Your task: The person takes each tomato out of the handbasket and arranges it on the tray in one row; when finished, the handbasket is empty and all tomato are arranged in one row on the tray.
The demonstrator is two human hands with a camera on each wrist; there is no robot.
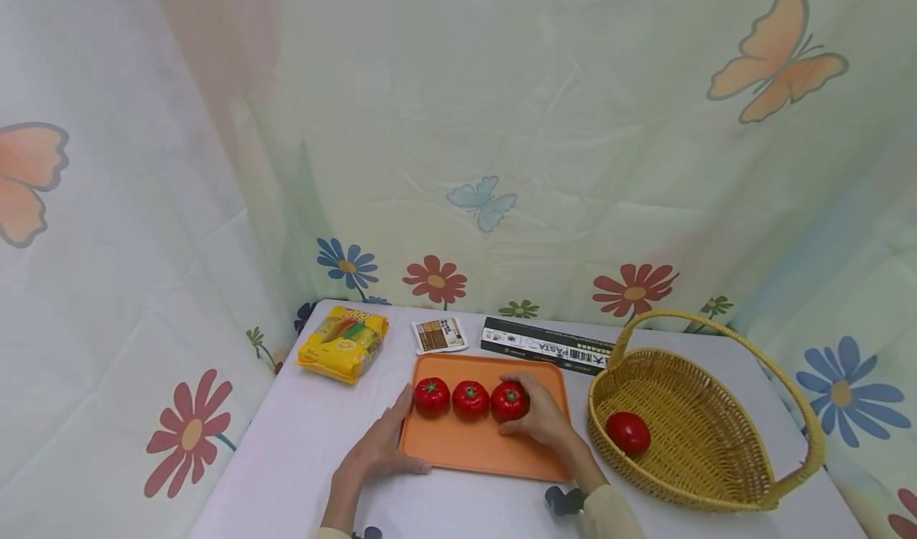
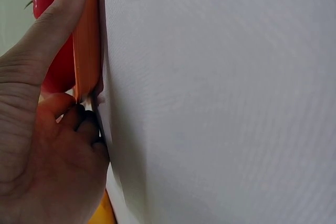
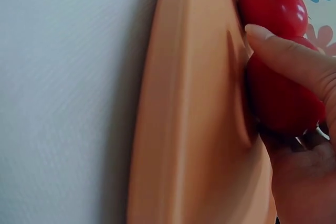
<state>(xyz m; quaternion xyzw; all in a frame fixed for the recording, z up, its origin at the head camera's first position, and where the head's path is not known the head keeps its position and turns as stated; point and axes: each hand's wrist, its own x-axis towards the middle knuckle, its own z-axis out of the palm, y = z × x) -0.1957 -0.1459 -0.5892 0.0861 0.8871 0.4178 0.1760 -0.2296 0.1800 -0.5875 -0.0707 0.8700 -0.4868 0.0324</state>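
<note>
An orange tray lies on the table with three red tomatoes in a row along its upper half. My right hand grips the rightmost tomato, thumb on its near side and fingers round the far side. The middle tomato sits close beside it, and the left tomato stands near the tray's left rim. At the tray's near left corner, my left hand holds the edge. In the left wrist view its thumb lies against the tray wall, with the other fingers bent at the corner.
On the right stands a wicker basket with a tall handle, holding one red round item. Behind the tray lie a black pasta box and a small white packet. A yellow bag lies at the back left.
</note>
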